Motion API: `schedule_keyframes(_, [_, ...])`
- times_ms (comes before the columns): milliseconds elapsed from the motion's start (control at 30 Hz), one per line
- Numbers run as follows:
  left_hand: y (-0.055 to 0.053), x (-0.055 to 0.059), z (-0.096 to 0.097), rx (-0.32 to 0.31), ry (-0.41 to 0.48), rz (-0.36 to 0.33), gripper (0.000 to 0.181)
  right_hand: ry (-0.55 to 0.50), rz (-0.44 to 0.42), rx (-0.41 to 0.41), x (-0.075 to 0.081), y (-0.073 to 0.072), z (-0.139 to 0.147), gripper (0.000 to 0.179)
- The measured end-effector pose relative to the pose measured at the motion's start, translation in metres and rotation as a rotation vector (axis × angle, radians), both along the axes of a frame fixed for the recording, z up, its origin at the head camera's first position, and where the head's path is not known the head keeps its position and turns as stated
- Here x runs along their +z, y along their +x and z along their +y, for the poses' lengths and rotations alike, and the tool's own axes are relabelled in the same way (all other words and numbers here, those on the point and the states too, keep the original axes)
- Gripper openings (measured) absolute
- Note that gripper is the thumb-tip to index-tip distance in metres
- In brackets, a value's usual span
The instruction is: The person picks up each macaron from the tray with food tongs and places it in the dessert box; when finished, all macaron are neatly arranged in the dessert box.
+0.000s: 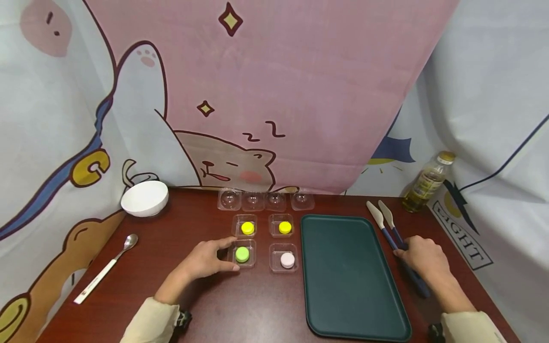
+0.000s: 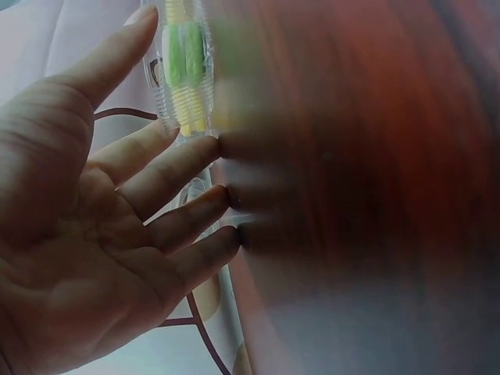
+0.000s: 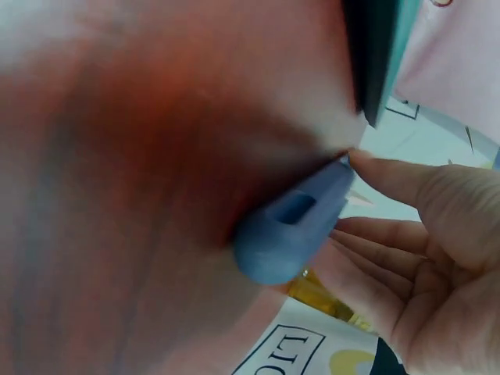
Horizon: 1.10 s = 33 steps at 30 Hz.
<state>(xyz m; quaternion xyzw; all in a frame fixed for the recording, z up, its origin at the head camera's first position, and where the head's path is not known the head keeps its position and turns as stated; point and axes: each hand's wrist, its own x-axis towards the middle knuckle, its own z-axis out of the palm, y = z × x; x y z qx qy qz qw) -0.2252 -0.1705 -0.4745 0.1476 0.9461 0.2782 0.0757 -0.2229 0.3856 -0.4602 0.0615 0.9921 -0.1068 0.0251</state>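
My left hand (image 1: 208, 259) reaches over the table with its thumb and index finger spread on either side of a small clear plastic box holding a green macaron (image 1: 242, 254). In the left wrist view its fingers look fairly straight, with the fingertips at the tabletop. My right hand (image 1: 424, 257) holds blue-handled tongs (image 1: 417, 281) with two pale flat tips, which lie on the table. The right wrist view shows the thumb on one side of the handle and fingers on the other; some fingertips are hidden behind it.
More clear boxes hold yellow macarons (image 1: 285, 227) and a pale pink macaron (image 1: 287, 260). Clear domed lids (image 1: 253, 201) line the back edge. A dark green tray (image 1: 351, 276) stands right of the boxes. A bowl (image 1: 145, 198), spoon (image 1: 103, 271) and oil bottle (image 1: 424, 186) lie further out.
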Motion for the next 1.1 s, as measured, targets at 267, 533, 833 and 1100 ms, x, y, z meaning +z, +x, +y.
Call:
schedule_keyframes(267, [-0.001,0.000,0.000,-0.007,-0.010,0.014,0.083,-0.013,0.157,0.038,0.007,-0.007,-0.004,0.049])
schedule_keyframes(533, [0.001,0.001,-0.001,-0.013,-0.016,0.023,0.082,-0.116,0.220,0.093,0.015,-0.023,-0.028,0.041])
schedule_keyframes(833, [0.002,0.000,0.000,-0.011,-0.004,0.017,0.082,-0.280,0.170,0.186,0.020,-0.045,-0.056,0.045])
schedule_keyframes(1100, [0.000,-0.001,-0.001,-0.010,-0.007,0.024,0.082,-0.528,0.060,0.197,0.016,-0.072,-0.072,0.049])
